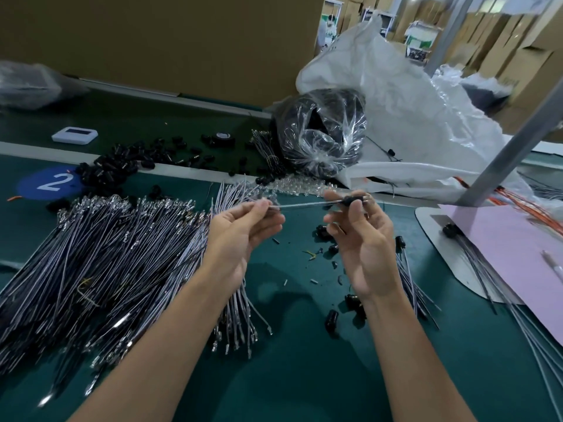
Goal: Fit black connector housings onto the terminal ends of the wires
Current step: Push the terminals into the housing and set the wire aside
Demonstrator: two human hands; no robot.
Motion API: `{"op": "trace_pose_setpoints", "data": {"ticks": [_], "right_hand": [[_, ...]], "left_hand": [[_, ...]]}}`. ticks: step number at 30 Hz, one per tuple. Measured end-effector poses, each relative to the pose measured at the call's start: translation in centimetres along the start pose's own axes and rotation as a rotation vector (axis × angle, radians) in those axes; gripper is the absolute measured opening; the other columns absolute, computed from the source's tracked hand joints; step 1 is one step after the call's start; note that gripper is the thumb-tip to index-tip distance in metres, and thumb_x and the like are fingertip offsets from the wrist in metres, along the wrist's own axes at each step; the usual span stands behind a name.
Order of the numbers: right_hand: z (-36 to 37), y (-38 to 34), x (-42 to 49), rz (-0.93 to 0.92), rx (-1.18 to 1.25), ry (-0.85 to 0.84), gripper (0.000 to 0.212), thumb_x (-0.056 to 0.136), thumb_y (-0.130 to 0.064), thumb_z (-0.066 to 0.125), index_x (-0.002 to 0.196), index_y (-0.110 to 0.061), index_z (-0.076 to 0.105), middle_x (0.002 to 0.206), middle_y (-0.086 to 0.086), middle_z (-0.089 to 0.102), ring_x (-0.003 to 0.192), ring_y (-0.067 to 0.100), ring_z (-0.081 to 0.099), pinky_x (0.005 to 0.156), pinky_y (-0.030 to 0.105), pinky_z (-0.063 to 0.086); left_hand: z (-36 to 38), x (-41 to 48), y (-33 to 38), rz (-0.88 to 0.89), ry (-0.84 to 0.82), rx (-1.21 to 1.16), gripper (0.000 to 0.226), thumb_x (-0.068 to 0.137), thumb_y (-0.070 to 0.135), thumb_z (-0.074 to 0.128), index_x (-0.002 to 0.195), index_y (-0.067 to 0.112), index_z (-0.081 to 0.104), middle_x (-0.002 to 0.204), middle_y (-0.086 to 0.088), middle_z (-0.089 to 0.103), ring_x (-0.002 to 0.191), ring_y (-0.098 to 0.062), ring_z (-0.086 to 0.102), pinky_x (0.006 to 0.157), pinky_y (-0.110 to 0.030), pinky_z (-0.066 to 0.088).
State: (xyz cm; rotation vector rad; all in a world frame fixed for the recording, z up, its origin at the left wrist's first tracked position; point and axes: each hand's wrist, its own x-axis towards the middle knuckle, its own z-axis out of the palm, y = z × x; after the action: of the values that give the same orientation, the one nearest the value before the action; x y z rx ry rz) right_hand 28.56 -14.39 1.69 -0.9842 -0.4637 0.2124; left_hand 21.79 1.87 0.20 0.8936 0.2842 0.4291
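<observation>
Both hands are raised above the green mat [304, 376], palms turned toward the person. The left hand [243, 229] pinches one grey wire [304, 205] between thumb and forefinger, the other fingers loosely curled below. The wire runs nearly level across to the right hand [362, 248], which pinches a black housing [355, 200] between thumb and fingertips. The wire's end meets that housing, but how far it is seated cannot be told. A large heap of wires [106, 254] with bright metal terminals lies on the mat to the left, partly under the left forearm. A smaller bunch of wires [411, 287] lies beneath and just right of the right wrist. Several loose housings [332, 321] lie scattered on the mat between and below the hands, with small scraps near them. A bigger pile of black housings [112, 169] sits farther back at left, beside a blue disc [39, 184] marked 2. Behind the hands lies a scatter of clear plastic parts [292, 185], and beyond it a clear bag [323, 135] of black parts rests against a large white sack [396, 111]. A white device [74, 135] lies at far left on the belt. At right, a grey metal post [518, 147] stands on a base next to a pink sheet [502, 245].
</observation>
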Motion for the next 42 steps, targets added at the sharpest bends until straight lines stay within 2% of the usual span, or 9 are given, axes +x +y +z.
{"op": "trace_pose_setpoints", "data": {"ticks": [6, 11, 14, 17, 22, 27, 32, 37, 42], "right_hand": [[0.7, -0.1, 0.0, 0.021, -0.014, 0.101, 0.026, 0.085, -0.024, 0.057, 0.107, -0.01, 0.058, 0.07, 0.002, 0.066, 0.055, 0.011, 0.051, 0.053, 0.018, 0.045], [2.1, 1.3, -0.7, 0.086, -0.197, -0.026, 0.031, 0.078, -0.026, 0.067, 0.102, -0.011, 0.053, 0.064, 0.003, 0.07, 0.053, 0.009, 0.059, 0.053, 0.02, 0.045], [2.4, 2.0, -1.0, 0.074, -0.25, -0.046, 0.025, 0.079, -0.026, 0.068, 0.092, -0.012, 0.052, 0.057, -0.001, 0.066, 0.044, 0.005, 0.053, 0.045, 0.016, 0.041], [2.4, 2.1, -1.0, 0.089, -0.305, -0.057, 0.029, 0.08, -0.031, 0.068, 0.095, -0.009, 0.057, 0.057, 0.001, 0.065, 0.043, 0.006, 0.047, 0.045, 0.016, 0.039], [2.2, 1.9, -1.0, 0.18, -0.391, -0.199, 0.018, 0.078, -0.027, 0.071, 0.088, -0.013, 0.072, 0.069, 0.007, 0.071, 0.054, 0.007, 0.052, 0.051, 0.016, 0.041], [2.2, 1.4, -1.1, 0.279, -0.299, -0.278, 0.022, 0.079, -0.038, 0.07, 0.087, -0.019, 0.077, 0.071, 0.004, 0.069, 0.056, 0.008, 0.051, 0.05, 0.017, 0.039], [2.3, 1.4, -1.2, 0.306, -0.214, -0.307, 0.002, 0.076, -0.021, 0.075, 0.075, -0.019, 0.073, 0.062, 0.003, 0.063, 0.046, 0.006, 0.048, 0.042, 0.016, 0.038], [2.2, 1.5, -1.2, 0.259, -0.33, -0.273, 0.011, 0.076, -0.027, 0.076, 0.072, -0.019, 0.069, 0.054, 0.0, 0.053, 0.043, 0.008, 0.045, 0.041, 0.018, 0.031], [2.3, 1.9, -1.2, 0.168, -0.435, -0.22, 0.012, 0.079, -0.026, 0.071, 0.076, -0.015, 0.07, 0.065, 0.001, 0.066, 0.054, 0.009, 0.055, 0.05, 0.017, 0.042]], "left_hand": [[-0.9, -0.1, 0.8, -0.062, -0.282, -0.089, 0.063, 0.08, 0.045, 0.059, 0.13, 0.006, 0.056, 0.117, -0.014, 0.068, 0.103, -0.028, 0.066, 0.092, -0.043, 0.055], [0.2, -0.3, -0.2, -0.006, -0.371, 0.286, 0.042, 0.081, 0.038, 0.065, 0.112, 0.009, 0.071, 0.106, -0.01, 0.073, 0.094, -0.022, 0.067, 0.087, -0.037, 0.054], [0.2, -0.4, -0.6, 0.002, -0.375, 0.232, 0.036, 0.072, 0.027, 0.075, 0.1, 0.005, 0.075, 0.098, -0.015, 0.072, 0.09, -0.025, 0.065, 0.093, -0.042, 0.053], [0.0, 0.0, -0.5, 0.015, -0.347, 0.15, 0.022, 0.071, 0.023, 0.075, 0.089, 0.012, 0.078, 0.089, -0.007, 0.074, 0.084, -0.019, 0.068, 0.082, -0.031, 0.058], [-0.1, 0.3, 0.1, 0.064, -0.238, 0.06, 0.026, 0.068, 0.025, 0.074, 0.091, 0.014, 0.077, 0.086, -0.002, 0.073, 0.077, -0.011, 0.065, 0.075, -0.025, 0.053], [-0.2, 0.0, 0.5, 0.066, -0.295, 0.068, 0.031, 0.068, 0.029, 0.078, 0.093, 0.01, 0.077, 0.082, -0.004, 0.07, 0.076, -0.017, 0.062, 0.063, -0.024, 0.052], [0.0, -0.2, 0.5, 0.035, -0.334, 0.115, 0.024, 0.073, 0.025, 0.074, 0.091, 0.009, 0.078, 0.078, -0.002, 0.071, 0.069, -0.013, 0.064, 0.062, -0.021, 0.052], [0.1, -0.4, 0.4, 0.05, -0.335, 0.147, 0.018, 0.074, 0.022, 0.072, 0.088, 0.013, 0.079, 0.082, -0.001, 0.073, 0.075, -0.009, 0.066, 0.07, -0.019, 0.053], [0.3, -0.6, 0.2, 0.116, -0.301, 0.188, 0.018, 0.071, 0.025, 0.076, 0.088, 0.018, 0.08, 0.081, -0.003, 0.074, 0.077, -0.011, 0.068, 0.071, -0.02, 0.054]]}}
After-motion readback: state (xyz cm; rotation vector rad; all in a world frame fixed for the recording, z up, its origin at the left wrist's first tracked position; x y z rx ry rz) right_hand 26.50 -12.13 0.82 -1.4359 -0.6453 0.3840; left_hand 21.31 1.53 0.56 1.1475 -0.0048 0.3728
